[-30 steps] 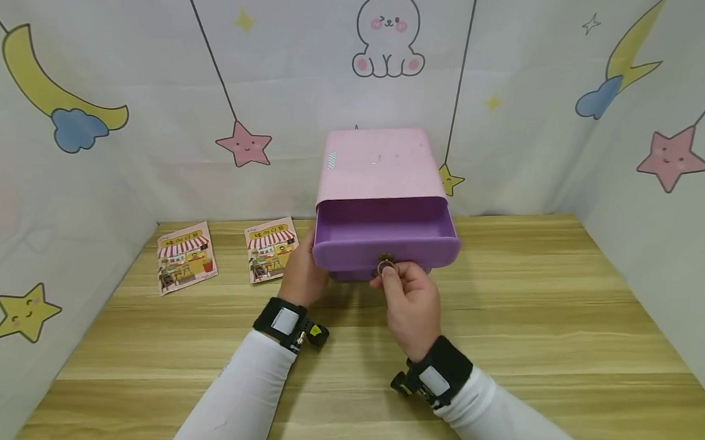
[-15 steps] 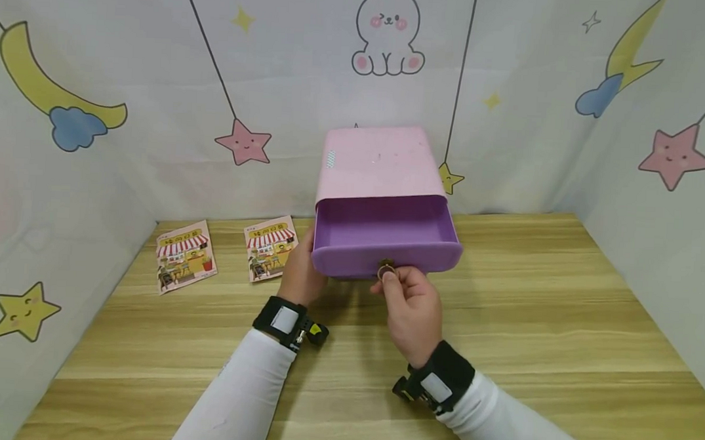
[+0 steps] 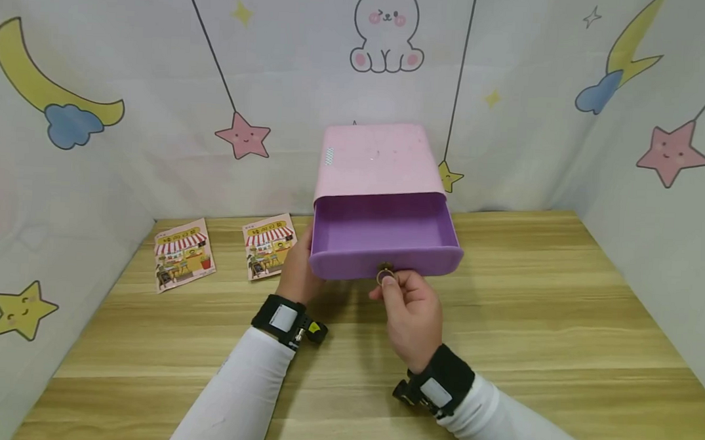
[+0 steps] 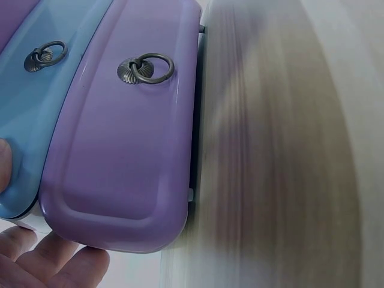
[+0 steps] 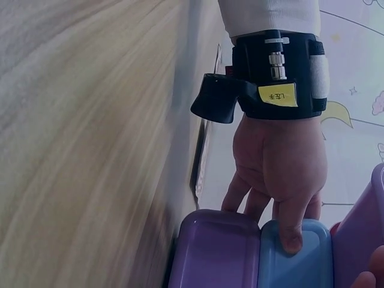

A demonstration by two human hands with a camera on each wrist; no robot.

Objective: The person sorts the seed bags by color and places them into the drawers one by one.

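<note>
A small pink drawer cabinet (image 3: 379,161) stands at the back of the table, its purple top drawer (image 3: 344,265) pulled partway out; nothing shows inside. My right hand (image 3: 414,318) pinches the metal ring pull (image 3: 378,277) on that drawer between thumb and fingers. On the cabinet's left side, my left hand (image 3: 299,273) holds the body steady. Its thumb presses the front of the blue middle drawer (image 5: 306,270), while its other fingers lie along the side. Below, the purple bottom drawer (image 4: 114,144) is closed, with its own ring pull (image 4: 171,66) hanging free.
Two illustrated cards or booklets, a near one (image 3: 268,246) and a farther one (image 3: 184,255), lie left of the cabinet. A printed cloth wall (image 3: 509,148) rises behind the wooden table (image 3: 532,306) and along both sides.
The purple top drawer has slid a little farther out toward me, with my right hand drawing back on the ring. My left hand stays at the cabinet's side.
</note>
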